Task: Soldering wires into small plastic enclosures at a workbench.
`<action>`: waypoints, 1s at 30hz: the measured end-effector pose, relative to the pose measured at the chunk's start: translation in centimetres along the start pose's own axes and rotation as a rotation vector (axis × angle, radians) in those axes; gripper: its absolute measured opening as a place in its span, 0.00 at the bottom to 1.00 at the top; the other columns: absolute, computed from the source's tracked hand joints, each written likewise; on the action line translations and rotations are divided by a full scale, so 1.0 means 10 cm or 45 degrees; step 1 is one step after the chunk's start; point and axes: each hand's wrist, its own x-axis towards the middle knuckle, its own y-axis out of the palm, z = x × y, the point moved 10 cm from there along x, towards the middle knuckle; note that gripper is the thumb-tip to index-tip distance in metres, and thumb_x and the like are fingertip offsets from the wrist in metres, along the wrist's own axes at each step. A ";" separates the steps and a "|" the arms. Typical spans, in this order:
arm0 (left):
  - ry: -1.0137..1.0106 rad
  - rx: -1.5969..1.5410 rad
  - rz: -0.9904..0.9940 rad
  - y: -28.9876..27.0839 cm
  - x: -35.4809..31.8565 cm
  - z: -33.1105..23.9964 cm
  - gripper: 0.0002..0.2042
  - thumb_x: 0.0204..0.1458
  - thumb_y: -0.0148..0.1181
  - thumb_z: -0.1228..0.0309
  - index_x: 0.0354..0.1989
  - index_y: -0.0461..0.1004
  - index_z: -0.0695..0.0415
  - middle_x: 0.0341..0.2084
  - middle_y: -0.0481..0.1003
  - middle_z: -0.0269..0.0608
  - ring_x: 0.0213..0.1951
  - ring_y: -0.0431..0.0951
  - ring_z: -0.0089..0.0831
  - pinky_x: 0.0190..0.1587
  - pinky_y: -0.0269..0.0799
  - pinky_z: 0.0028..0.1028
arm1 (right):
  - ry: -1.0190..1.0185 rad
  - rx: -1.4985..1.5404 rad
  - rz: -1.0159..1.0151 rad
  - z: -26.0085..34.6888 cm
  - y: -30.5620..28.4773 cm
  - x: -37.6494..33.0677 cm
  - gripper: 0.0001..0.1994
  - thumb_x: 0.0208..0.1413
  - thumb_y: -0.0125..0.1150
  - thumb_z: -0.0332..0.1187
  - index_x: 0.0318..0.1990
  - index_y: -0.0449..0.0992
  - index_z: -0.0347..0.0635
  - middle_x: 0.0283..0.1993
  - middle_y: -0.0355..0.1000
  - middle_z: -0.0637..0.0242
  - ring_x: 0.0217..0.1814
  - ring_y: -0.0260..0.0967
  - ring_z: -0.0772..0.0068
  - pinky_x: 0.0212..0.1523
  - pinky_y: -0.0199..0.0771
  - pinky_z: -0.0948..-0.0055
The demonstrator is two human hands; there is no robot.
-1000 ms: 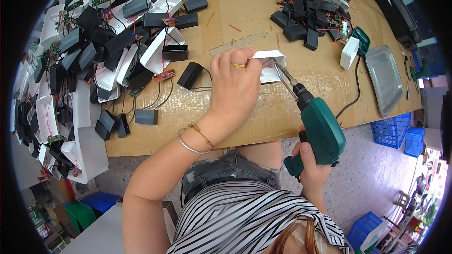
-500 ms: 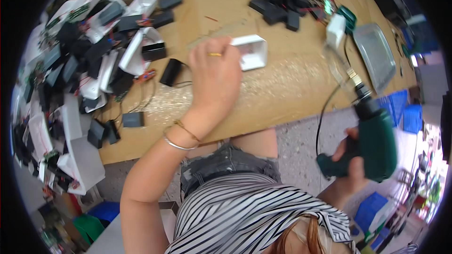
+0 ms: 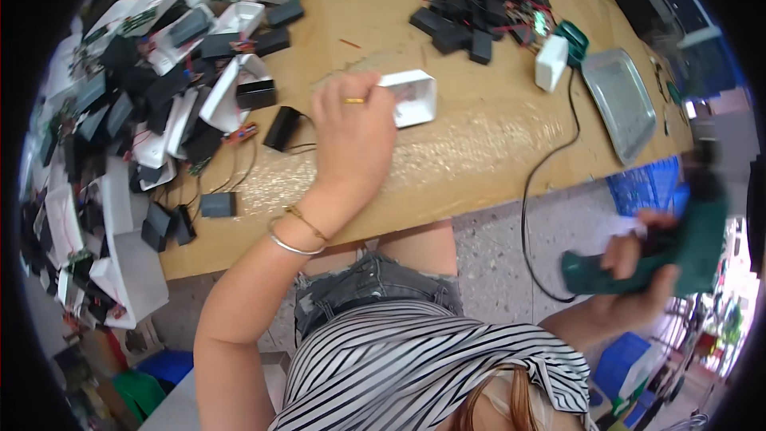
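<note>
My left hand (image 3: 355, 132) is closed at the near end of a small white plastic case (image 3: 421, 112), which lies open side up on the table. Its fingertips are partly hidden behind the hand. Close by on the left is a black block (image 3: 281, 129), its thin wire running in under my wrist. Off the table's right side, my right hand (image 3: 634, 267) grips a green power drill (image 3: 696, 251) by the handle. The drill is blurred, and its front end points away from me.
Several white cases, black blocks and wires form a heap (image 3: 144, 88) along the left side. Another pile of black blocks (image 3: 459, 16) lies at the back. To the right are a white box (image 3: 551, 64) and a clear tray (image 3: 622, 108). A black cable (image 3: 527, 215) hangs over the front edge.
My right hand has swung the drill to the right, away from the table. My left hand stays at the white case. The whole view has shifted slightly.
</note>
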 end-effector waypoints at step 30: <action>-0.002 -0.052 -0.009 -0.06 -0.03 0.06 0.05 0.42 0.52 0.75 0.28 0.69 0.60 0.37 0.65 0.41 0.45 0.64 0.38 0.47 0.58 0.38 | 0.629 -0.540 0.005 -1.39 0.53 -0.51 0.16 0.51 0.56 0.31 0.46 0.68 0.31 0.37 0.70 0.60 0.25 0.65 0.78 0.28 0.66 0.79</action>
